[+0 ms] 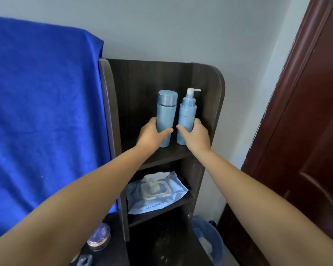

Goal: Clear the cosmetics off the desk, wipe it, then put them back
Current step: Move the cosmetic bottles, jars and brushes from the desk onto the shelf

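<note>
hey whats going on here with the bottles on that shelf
A person grips two light blue bottles standing on the top shelf of a dark wooden unit. The left hand holds the capped bottle, the right hand the pump bottle. A wet wipes pack lies on the shelf below.

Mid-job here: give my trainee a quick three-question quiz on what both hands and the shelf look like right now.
1. True or false: the left hand grips the capped bottle while the right hand grips the pump bottle.
2. Multiple choice: the wipes pack lies A) on the top shelf beside the bottles, B) on the shelf below the bottles, C) in the blue bin.
3. Fill in: both bottles stand ______ on the top shelf.

Key: 1 true. 2 B. 3 upright, side by side with a narrow gap between them.
</note>
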